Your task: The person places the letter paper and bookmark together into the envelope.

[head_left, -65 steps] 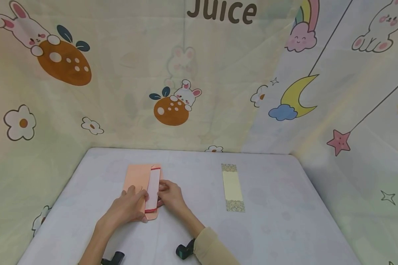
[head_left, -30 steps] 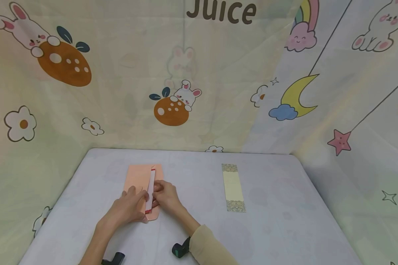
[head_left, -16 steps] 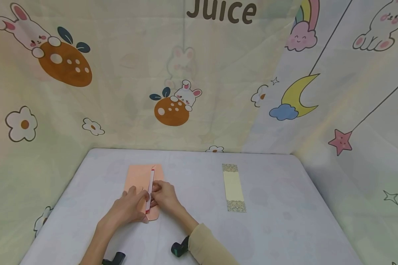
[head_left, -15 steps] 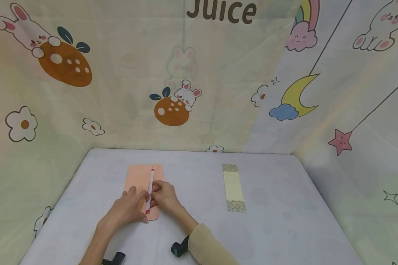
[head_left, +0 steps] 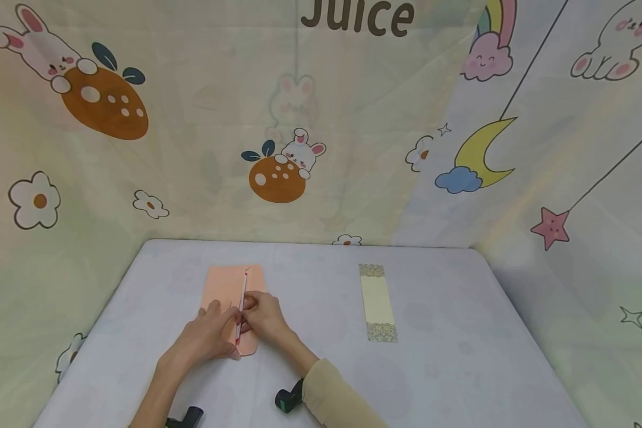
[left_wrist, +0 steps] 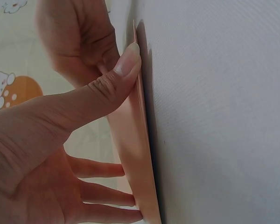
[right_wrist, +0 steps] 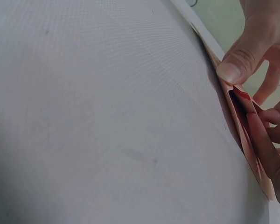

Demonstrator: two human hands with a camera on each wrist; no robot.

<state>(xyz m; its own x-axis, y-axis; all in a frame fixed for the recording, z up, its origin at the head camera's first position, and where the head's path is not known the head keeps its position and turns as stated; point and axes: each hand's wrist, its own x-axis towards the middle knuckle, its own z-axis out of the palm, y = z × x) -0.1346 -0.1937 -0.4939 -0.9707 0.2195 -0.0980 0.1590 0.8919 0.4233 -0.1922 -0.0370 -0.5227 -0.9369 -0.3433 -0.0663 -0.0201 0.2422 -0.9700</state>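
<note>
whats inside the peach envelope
A white card with red ends shows as a thin sliver at the opening, its middle hidden where the left hand and right hand meet. The peach envelope covers whatever else is inside, so that can't be seen.

We see a smooth, matt paper envelope (head_left: 222, 285), a paper-like patterned strip (head_left: 376, 302), a matt, finely textured bench (head_left: 433, 368), creased cloth backdrop (head_left: 192, 131) and fabric sleeve (head_left: 339, 392).

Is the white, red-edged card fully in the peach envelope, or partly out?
Partly out: a thin strip of card with red ends shows at the opening of the envelope.
</note>
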